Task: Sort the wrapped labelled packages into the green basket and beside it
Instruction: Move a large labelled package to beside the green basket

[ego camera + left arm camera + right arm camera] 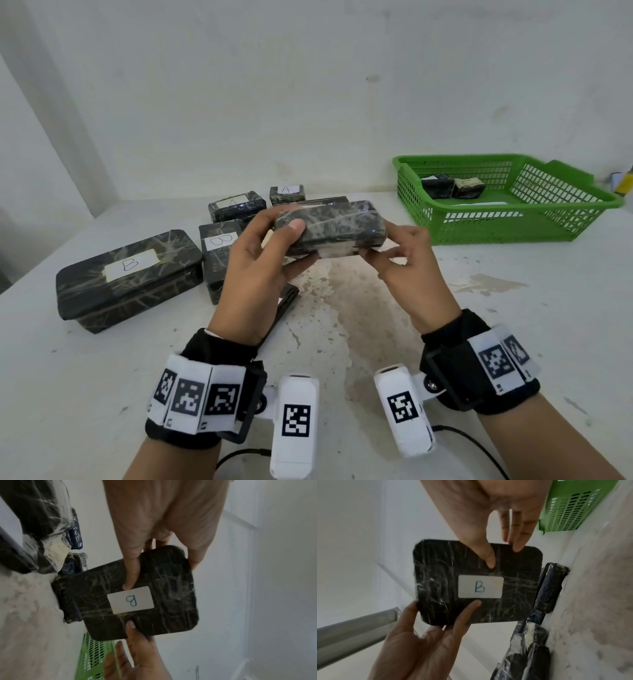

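A black plastic-wrapped package hangs above the table's middle, held at both ends. My left hand grips its left end, thumb on top. My right hand pinches its right end. Its white label reads B and faces down toward the wrists, so the head view does not show it. The same package fills the left wrist view. The green basket stands at the back right with two small wrapped packages inside.
On the table to the left lie a large package marked B, a smaller B package, and two A packages behind. A wall runs close behind the basket.
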